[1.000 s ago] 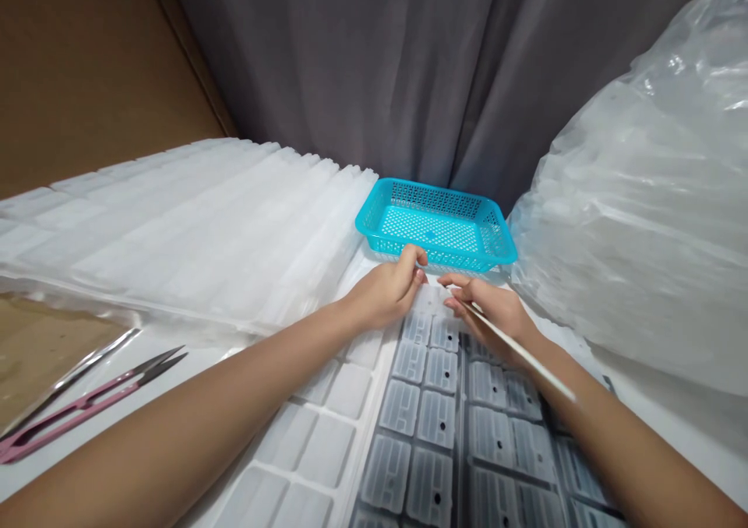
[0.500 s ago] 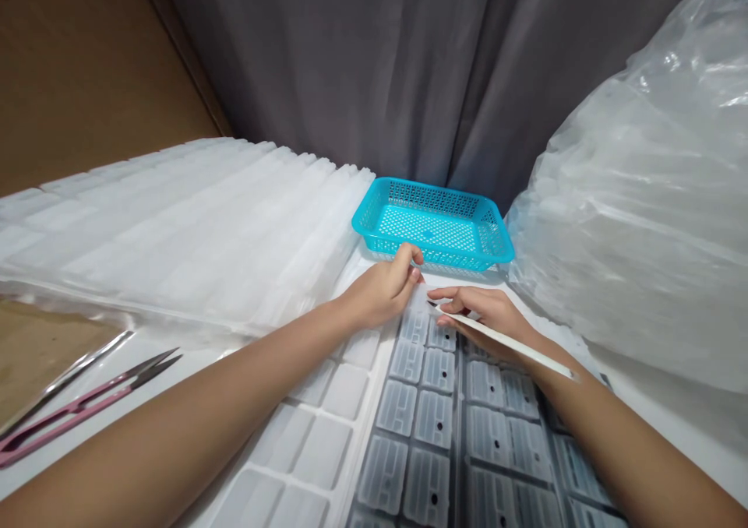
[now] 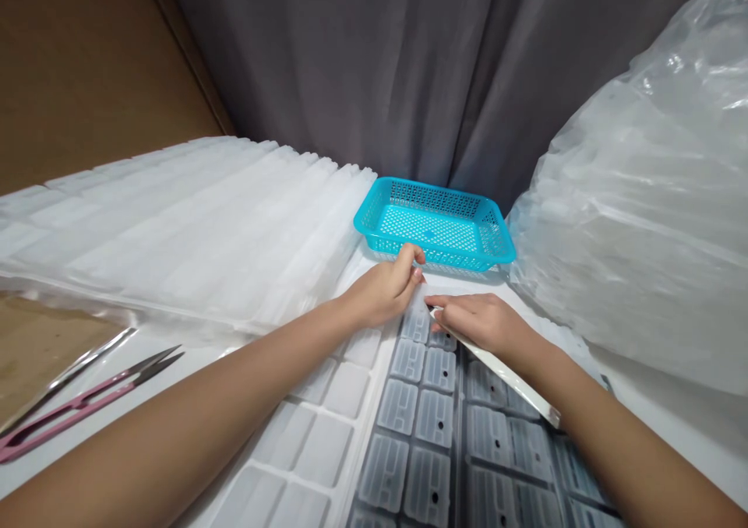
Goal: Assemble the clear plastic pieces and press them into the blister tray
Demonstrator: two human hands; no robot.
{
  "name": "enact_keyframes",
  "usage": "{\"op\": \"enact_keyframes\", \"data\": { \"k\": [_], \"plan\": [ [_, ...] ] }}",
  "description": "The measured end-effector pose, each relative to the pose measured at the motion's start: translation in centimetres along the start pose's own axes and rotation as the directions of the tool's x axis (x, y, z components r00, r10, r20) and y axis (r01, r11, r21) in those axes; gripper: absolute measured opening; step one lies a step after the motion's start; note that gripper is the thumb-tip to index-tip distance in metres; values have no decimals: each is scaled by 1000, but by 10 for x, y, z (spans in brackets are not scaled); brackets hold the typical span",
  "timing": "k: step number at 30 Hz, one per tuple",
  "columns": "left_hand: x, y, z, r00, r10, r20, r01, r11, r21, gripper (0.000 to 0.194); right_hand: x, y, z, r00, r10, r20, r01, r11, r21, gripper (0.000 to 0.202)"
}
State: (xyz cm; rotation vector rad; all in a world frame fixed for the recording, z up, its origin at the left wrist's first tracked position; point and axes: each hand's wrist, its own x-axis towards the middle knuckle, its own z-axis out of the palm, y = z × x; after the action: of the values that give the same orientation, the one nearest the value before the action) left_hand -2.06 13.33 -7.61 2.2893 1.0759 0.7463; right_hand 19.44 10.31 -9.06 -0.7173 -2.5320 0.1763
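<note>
My right hand [image 3: 482, 319] is closed around slim white tweezers [image 3: 502, 368] with a dark tip, which points toward my left hand. My left hand [image 3: 389, 285] is closed, thumb and fingers curled together, just in front of the basket; what it pinches, if anything, is hidden. Both hands are over the far end of a tray of small translucent ribbed plastic pieces [image 3: 433, 419]. Many of these pieces carry a small black dot. Left of them lies a strip of plain white rectangular pieces [image 3: 323, 454], partly under my left forearm.
A blue perforated basket [image 3: 433, 262] stands at the back. Stacked translucent white sheets [image 3: 192, 232] fill the left. A large clear plastic bag [image 3: 648, 255] bulges on the right. Pink-handled thread snips [image 3: 87, 403] lie at the left. Behind hangs a grey curtain [image 3: 362, 68].
My right hand has turned, its fingers drawn closer around the tweezers, whose rear end has swung down and slightly left. My left hand stays almost still.
</note>
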Motion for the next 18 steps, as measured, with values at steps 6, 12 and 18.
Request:
{"op": "enact_keyframes", "data": {
  "k": [6,12,18],
  "plan": [
    [0,2,-1,1000,-14,3,14,1000,-4,16,-1,2,-2,1000,-7,5,6,998,68,11],
    [0,3,-1,1000,-23,13,23,1000,-10,16,-2,3,4,999,29,-20,-27,998,60,14],
    [0,3,-1,1000,-23,19,23,1000,-1,16,2,-2,2,1000,-19,9,21,990,-142,20]
  ]
}}
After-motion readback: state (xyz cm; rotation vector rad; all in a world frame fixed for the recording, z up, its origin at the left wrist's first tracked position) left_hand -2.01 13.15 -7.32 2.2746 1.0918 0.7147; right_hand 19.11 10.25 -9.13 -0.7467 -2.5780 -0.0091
